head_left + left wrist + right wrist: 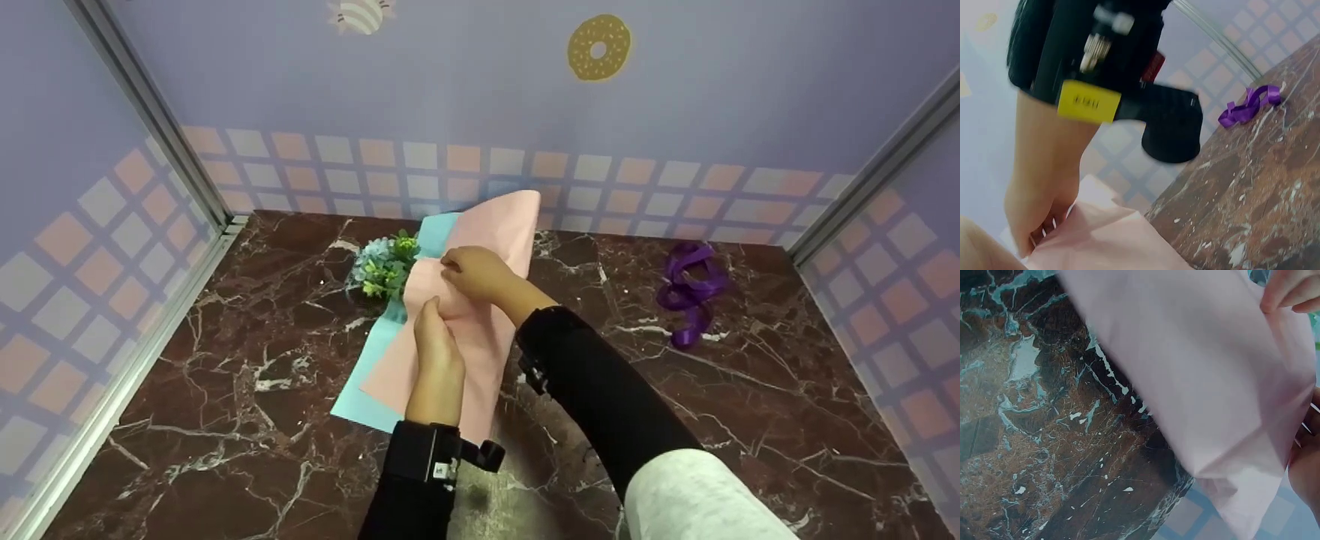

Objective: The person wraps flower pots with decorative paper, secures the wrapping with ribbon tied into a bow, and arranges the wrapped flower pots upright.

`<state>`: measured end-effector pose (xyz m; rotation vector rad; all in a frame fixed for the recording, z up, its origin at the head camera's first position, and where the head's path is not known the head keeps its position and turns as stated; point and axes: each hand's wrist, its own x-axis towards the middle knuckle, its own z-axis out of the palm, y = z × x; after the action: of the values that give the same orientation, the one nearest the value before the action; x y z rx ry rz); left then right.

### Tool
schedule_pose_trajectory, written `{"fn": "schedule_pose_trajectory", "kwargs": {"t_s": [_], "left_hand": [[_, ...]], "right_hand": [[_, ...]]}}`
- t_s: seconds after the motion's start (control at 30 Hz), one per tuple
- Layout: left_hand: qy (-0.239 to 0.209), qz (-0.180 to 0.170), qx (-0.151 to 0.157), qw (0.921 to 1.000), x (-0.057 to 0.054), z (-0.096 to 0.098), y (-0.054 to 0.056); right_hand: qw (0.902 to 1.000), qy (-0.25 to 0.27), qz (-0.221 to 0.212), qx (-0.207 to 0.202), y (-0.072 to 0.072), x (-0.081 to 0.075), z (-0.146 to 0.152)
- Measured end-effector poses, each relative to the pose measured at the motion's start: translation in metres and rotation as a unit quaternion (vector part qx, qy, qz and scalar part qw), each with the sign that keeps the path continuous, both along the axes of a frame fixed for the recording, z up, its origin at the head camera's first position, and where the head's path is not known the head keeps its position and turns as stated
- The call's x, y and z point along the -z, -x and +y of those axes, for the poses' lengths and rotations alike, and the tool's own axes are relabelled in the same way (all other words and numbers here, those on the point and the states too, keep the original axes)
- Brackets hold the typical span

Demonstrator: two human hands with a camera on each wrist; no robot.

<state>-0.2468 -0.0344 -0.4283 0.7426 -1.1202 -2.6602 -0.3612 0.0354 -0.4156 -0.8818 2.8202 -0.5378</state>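
A bouquet of blue and yellow-green flowers (384,264) lies with its heads to the left, its stems hidden under pink wrapping paper (480,360). Beneath the pink layer, a light blue sheet (367,382) sticks out on the left. My left hand (437,341) holds the folded paper from the near side, thumb on top, its other fingers mostly hidden. Just beyond it, my right hand (484,274) pinches the pink sheet near the fold; its curled fingers also appear against the paper in the left wrist view. The sheet's far corner rises toward the back wall.
A coil of purple ribbon (691,289) lies at the right on the dark marbled tabletop (247,450). Panels with a checked band (592,180) enclose the table at the back and both sides. Black wrist mounts (427,454) sit on both arms.
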Motion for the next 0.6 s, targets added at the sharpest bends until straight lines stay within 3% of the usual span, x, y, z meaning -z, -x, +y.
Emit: {"fn": "schedule_pose_trajectory", "kwargs": {"t_s": [0.23, 0.37, 0.6], "left_hand": [[0.013, 0.017, 0.015, 0.9997, 0.001, 0.007, -0.004], [0.027, 0.020, 0.014, 0.9993, 0.003, 0.010, -0.006], [0.113, -0.002, 0.025, 0.9933, 0.011, -0.003, 0.001]], "right_hand": [[0.9993, 0.020, -0.020, -0.024, 0.000, 0.002, 0.004], [0.9994, 0.024, -0.020, -0.015, -0.001, 0.001, 0.006], [0.9997, 0.013, -0.010, 0.020, -0.003, 0.001, 0.017]]}}
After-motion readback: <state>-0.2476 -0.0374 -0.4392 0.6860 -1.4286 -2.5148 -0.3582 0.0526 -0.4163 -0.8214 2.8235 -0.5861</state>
